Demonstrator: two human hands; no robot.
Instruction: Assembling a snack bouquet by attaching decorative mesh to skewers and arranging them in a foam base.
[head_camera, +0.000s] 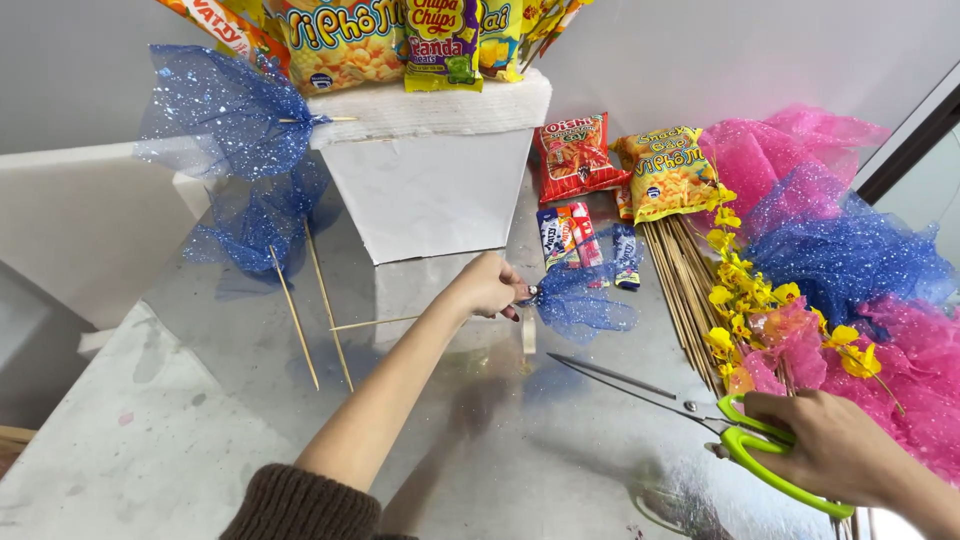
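Blue mesh pinched in closed left hand, green scissors gripped open by right hand, over grey table.

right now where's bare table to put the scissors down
Bare grey table lies near the front edge, left of the left hand and its forearm, below the loose wooden sticks. A smaller patch sits between the forearm and the scissors in the right hand. Crowded on the right: skewer bundle, yellow flowers, pink and blue tulle.

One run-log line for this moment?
left hand: grips gathered blue glitter-mesh tuft on wooden skewer | right hand: holds green-handled scissors, blades open | surface: grey table
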